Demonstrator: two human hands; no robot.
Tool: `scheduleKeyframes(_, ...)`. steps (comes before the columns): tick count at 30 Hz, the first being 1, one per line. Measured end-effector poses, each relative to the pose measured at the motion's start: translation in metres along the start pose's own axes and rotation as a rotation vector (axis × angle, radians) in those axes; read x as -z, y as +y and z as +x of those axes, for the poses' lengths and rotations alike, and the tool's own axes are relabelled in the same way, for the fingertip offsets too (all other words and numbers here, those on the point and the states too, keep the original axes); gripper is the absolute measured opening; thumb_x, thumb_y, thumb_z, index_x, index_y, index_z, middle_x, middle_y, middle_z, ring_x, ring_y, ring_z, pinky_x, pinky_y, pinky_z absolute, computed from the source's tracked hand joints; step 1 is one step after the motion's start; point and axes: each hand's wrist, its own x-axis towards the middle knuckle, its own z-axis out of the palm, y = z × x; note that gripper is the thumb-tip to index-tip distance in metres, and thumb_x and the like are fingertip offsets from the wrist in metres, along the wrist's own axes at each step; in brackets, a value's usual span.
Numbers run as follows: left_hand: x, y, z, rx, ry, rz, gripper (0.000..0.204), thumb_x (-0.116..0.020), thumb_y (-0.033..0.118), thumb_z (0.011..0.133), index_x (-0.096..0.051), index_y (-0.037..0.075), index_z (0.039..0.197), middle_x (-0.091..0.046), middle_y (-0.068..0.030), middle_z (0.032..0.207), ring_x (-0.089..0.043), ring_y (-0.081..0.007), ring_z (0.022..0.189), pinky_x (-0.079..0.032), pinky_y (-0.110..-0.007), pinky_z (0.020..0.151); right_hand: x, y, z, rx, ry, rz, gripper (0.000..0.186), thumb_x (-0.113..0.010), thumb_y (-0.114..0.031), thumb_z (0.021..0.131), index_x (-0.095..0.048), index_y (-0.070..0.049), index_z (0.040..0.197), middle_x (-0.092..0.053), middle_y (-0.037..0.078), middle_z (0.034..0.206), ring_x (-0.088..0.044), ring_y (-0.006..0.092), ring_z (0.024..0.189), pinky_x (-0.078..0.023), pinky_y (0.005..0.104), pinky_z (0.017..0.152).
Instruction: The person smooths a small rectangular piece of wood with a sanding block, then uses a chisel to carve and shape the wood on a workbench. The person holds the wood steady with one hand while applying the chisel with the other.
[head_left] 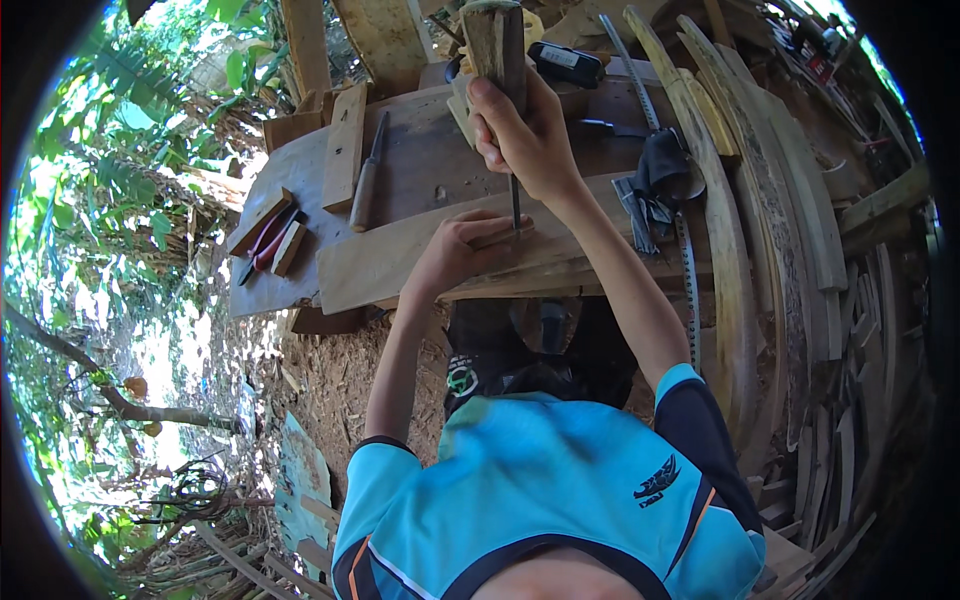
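Note:
My right hand (525, 135) is closed around the thick wooden handle of a chisel (495, 50), held upright. Its thin dark shaft runs down to a long pale board (390, 260) lying across the workbench near me. My left hand (455, 255) rests on that board beside the foot of the shaft, its fingers stretched out toward it. The exact contact at the tip is too small to make out. Farther left on the bench lie a wooden-handled pointed tool (366, 190) and red-handled pliers (265, 248) between small wood blocks.
A dark bundle (665, 170) sits right of my right forearm, with a measuring tape (690, 290) trailing from it. Behind my right hand lies a black case (565, 63). Long rough planks (735, 260) are stacked along the right. The bench's left edge (255, 180) faces greenery.

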Motion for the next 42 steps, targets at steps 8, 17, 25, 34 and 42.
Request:
scheduleKeyframes(8,0.002,0.007,-0.001,0.013,0.014,0.054,0.036,-0.069,0.007,0.074,-0.061,0.003,0.109,-0.063,-0.0120,0.105,-0.062,-0.0223,0.092,-0.049,-0.031,0.079,0.001,0.006,-0.014,0.137,-0.039,-0.035,0.026,-0.064,-0.025,0.083,-0.050,-0.004,0.089,-0.049,-0.003,0.060,-0.043,0.0022,0.048,-0.034,0.0191,0.041)
scheduleKeyframes(17,-0.007,0.008,0.006,-0.143,0.263,0.201,0.033,-0.069,0.019,0.074,-0.063,0.000,0.101,-0.063,-0.0151,0.093,-0.061,-0.0277,0.083,-0.048,-0.034,0.076,0.000,0.007,-0.020,0.205,-0.069,-0.093,0.025,-0.056,-0.023,0.089,-0.045,-0.001,0.098,-0.047,0.003,0.063,-0.040,0.0048,0.046,-0.032,0.0193,0.040)
scheduleKeyframes(25,-0.020,-0.005,0.022,-0.012,0.134,-0.380,0.020,-0.057,0.013,0.085,-0.058,-0.003,0.097,-0.061,-0.0084,0.079,-0.055,-0.0125,0.072,-0.043,-0.028,0.065,0.003,0.007,-0.024,0.152,-0.057,-0.062,0.028,-0.066,-0.021,0.081,-0.052,0.000,0.095,-0.052,-0.003,0.064,-0.046,0.0018,0.052,-0.035,0.0187,0.043)
scheduleKeyframes(34,-0.018,0.005,0.025,-0.146,0.125,-0.326,0.013,-0.050,0.008,0.087,-0.054,-0.003,0.092,-0.056,-0.0098,0.073,-0.052,-0.0178,0.067,-0.041,-0.030,0.065,0.006,0.001,-0.027,0.145,-0.023,-0.151,0.029,-0.066,-0.023,0.081,-0.050,-0.001,0.092,-0.049,-0.002,0.066,-0.043,0.0033,0.059,-0.034,0.0202,0.050)
scheduleKeyframes(42,-0.013,0.016,0.026,-0.106,0.055,-0.396,0.023,-0.046,0.011,0.091,-0.053,-0.002,0.109,-0.063,-0.0098,0.084,-0.059,-0.0153,0.078,-0.044,-0.028,0.071,0.014,0.008,-0.026,0.182,-0.125,-0.033,0.035,-0.051,-0.034,0.089,-0.050,0.000,0.098,-0.052,0.001,0.068,-0.046,0.0057,0.059,-0.037,0.0207,0.054)
